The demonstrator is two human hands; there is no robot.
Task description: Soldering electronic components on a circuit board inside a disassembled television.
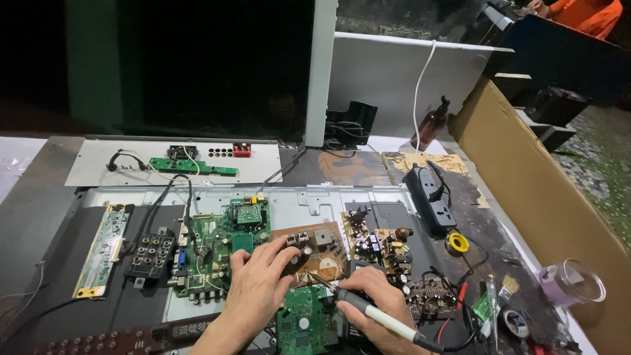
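My left hand [257, 284] rests on a brown circuit board [324, 258], fingertips pressing near its left edge beside some round capacitors. My right hand [377, 299] grips a soldering iron [368, 310] with a dark grip and white handle; its tip points up-left at the brown board, just right of my left fingers. A small green board [303, 322] lies below, between my two wrists. All of this sits on the metal back panel [315, 197] of an opened flat screen.
A green main board [220, 253] and a black connector block [150, 253] lie left. A power-supply board [381, 246], black power strip [430, 194], yellow solder spool [457, 243], tape roll [516, 323] and clear cup [575, 281] sit right. A cardboard sheet [545, 204] leans right.
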